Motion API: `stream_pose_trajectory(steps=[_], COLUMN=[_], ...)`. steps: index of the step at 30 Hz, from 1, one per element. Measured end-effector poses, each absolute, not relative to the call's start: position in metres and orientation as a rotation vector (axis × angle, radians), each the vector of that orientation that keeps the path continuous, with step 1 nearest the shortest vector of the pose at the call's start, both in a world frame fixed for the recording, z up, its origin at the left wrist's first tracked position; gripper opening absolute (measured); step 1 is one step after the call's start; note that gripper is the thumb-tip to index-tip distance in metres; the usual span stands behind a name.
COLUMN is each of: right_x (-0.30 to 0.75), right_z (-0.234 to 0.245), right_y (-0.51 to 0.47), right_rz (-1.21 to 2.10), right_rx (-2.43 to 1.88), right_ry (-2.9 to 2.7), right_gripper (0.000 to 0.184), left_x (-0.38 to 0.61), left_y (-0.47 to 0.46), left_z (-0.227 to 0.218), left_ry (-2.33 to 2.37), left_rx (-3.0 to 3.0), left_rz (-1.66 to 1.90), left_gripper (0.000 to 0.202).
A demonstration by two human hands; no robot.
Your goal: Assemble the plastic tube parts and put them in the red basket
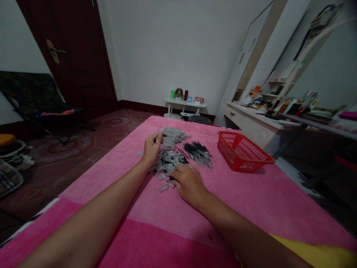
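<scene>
My left hand point(153, 149) is closed in a pinch at the left side of a stack of translucent pen barrels point(174, 137); a pale barrel seems to be between its fingertips. Just nearer lies a loose heap of clear and whitish pen caps point(167, 160) with black bits among them. At the heap's near right edge, my right hand point(190, 182) has its fingers curled together, with a small black piece point(171, 178) at the fingertips. To the right of the heap is a bundle of thin refills point(199, 153), black at one end and pale at the other.
A red plastic basket point(242, 154) stands on the pink cloth point(125, 204), right of the refills. Yellow fabric point(309, 249) lies at the near right. Beyond are a small white table point(185, 103), a cluttered dresser point(253, 121) and a folding chair point(36, 96).
</scene>
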State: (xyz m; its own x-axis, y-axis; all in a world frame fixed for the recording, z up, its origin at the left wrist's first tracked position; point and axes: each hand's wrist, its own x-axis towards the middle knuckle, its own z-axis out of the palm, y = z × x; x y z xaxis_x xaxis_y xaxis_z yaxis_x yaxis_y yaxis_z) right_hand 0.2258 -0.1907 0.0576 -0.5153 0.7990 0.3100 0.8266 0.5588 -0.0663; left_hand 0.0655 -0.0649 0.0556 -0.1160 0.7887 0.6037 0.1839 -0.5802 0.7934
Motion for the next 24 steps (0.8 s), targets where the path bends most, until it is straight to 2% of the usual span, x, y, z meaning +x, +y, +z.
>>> stream_pose_trajectory(steps=[6,14,24], right_x=[0.223,0.229,0.228], right_z=[0.054,0.058,0.056], right_y=[-0.191,-0.193,-0.196], right_rz=[-0.15,-0.115,-0.097], right_rx=[-1.368,-1.361,-1.429], right_ry=[-2.52,-2.487,-2.495], right_gripper=[0.014,0.006,0.013], left_x=[0.066,0.072,0.075], left_y=[-0.064,-0.075,-0.077], left_z=[0.053,0.059,0.056], left_ry=[1.054,1.076,1.11], left_rx=[1.748,1.927,2.001], left_rz=[1.743,1.625,1.567], left_gripper=[0.034,0.031,0.028])
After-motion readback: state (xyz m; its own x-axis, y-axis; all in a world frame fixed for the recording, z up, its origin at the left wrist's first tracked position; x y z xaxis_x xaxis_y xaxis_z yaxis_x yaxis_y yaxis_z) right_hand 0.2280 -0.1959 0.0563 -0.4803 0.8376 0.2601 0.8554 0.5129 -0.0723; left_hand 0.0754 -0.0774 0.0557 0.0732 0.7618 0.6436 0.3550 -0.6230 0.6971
